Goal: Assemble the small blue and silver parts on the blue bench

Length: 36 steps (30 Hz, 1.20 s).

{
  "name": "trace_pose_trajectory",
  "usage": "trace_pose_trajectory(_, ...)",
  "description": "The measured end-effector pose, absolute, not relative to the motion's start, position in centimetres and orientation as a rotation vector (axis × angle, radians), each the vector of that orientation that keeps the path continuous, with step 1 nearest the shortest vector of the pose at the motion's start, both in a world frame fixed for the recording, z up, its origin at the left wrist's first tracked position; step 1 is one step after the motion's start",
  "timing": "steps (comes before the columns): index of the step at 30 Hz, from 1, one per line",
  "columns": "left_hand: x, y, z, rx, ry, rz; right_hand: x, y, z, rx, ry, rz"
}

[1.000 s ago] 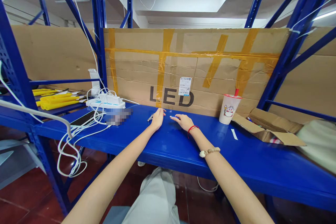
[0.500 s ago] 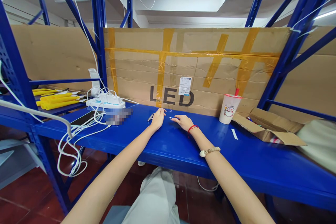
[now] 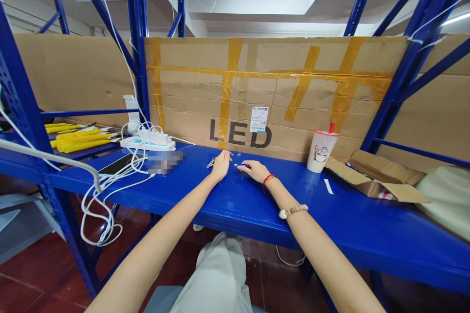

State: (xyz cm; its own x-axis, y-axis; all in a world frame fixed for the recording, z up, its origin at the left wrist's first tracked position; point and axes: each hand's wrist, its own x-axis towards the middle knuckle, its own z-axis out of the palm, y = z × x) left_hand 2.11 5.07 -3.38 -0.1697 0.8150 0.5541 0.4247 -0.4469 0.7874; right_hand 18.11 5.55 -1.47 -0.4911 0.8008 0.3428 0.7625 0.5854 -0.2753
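Observation:
My left hand [image 3: 221, 167] rests on the blue tabletop with its fingers curled and closed. A small dark and silvery piece [image 3: 210, 163] pokes out at its left side; its kind is too small to tell. Just to the right, my right hand [image 3: 256, 171] pinches a slim blue pen-like piece [image 3: 241, 165] with a pale tip pointing left. A short gap separates the two hands. Tiny clear bits [image 3: 239, 155] lie on the table behind that gap.
To the left are a power strip [image 3: 161, 145], tangled white cables [image 3: 110, 190] and a dark phone [image 3: 116, 164]. On the right stand a cup with a red straw [image 3: 322, 152] and an open cardboard box [image 3: 378, 176]. A cardboard sheet [image 3: 191, 98] walls off the back.
More of the blue piece shows past my right fingertips, and its tip reaches slightly farther left. My left hand stays in place.

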Motion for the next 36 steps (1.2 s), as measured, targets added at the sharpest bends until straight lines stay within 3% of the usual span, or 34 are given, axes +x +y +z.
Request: trace_pose_trajectory(36,2.14,4.89,-3.15,1.76,1.43,1.606,18.32,5.84,-1.63,-1.232,-2.399,0.08)
